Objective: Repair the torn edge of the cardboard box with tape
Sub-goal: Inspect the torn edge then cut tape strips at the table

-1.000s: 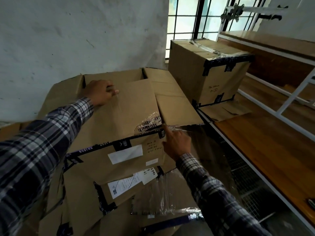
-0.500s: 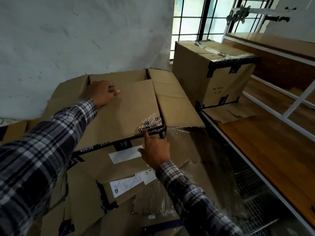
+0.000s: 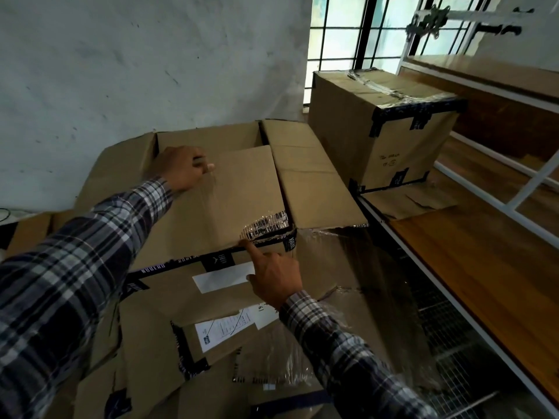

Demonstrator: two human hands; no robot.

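Cardboard box (image 3: 211, 207), unreadable labels; left hand (image 3: 181, 167) flat on flap, right hand (image 3: 276, 279) index presses tape (image 3: 266, 226).

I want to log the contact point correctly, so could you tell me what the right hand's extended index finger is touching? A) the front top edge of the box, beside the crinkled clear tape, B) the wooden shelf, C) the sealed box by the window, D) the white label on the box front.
A: the right hand points its fingertip at the front edge of the cardboard box, just below the crinkled clear tape.

Sealed box (image 3: 384, 131) blocking right; wall (image 3: 136, 62) behind
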